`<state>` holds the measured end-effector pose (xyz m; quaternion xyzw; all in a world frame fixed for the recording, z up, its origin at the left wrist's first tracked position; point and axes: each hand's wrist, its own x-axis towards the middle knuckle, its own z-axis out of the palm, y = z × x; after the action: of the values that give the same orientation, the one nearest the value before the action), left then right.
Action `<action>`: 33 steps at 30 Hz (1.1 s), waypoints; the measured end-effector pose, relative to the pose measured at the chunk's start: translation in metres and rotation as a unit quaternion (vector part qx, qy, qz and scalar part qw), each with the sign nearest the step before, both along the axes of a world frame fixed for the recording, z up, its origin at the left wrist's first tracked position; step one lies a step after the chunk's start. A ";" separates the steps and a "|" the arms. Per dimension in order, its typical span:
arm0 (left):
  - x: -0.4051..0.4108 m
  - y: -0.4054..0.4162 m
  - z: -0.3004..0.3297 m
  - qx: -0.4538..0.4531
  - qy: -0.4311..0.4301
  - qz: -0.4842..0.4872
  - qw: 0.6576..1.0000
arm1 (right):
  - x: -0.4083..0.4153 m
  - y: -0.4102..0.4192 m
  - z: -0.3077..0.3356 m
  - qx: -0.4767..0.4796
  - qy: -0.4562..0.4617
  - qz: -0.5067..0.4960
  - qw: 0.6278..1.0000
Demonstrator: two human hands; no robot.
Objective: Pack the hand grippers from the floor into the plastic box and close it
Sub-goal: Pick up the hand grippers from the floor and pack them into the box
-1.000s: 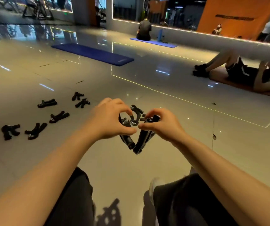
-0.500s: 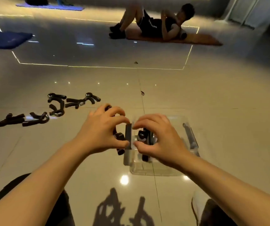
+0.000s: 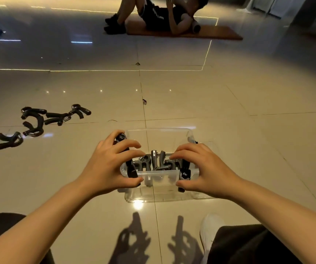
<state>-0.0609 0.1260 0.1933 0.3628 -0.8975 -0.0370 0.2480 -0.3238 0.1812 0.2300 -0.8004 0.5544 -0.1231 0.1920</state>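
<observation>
Taking the clear plastic box on the tiled floor as the landmark, a scatter of black hand grippers lies on the floor well to its left and a little farther from the person, some touching one another. At the box's left wall the left hand is curled round a black gripper handle, thumb at the near rim, fingers over the top; the handle stands tilted along that wall, its rounded end rising above the rim. Inside the box, between the two hands, several dark grippers rest together on the bottom. At the box's right wall the right hand pinches another black handle between thumb and curled fingers, its lower end at the near right corner. Just beyond that hand, a dark latch piece shows at the right rim. Far behind the box, another person lies on a brown mat.
</observation>
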 end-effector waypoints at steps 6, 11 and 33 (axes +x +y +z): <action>-0.027 0.017 -0.004 0.023 0.015 0.047 0.999 | -0.027 -0.014 0.002 -0.005 -0.031 0.014 0.999; -0.054 0.027 0.008 0.050 -0.045 0.091 0.994 | -0.046 -0.037 0.004 -0.004 -0.051 0.036 0.998; -0.075 -0.069 -0.108 0.071 0.097 0.216 0.969 | -0.084 -0.173 -0.082 0.098 -0.021 0.041 0.994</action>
<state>-0.1359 0.0568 0.0857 0.5592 -0.7648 -0.0809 0.3096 -0.4074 0.0078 0.1479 -0.7968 0.5266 -0.0775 0.2860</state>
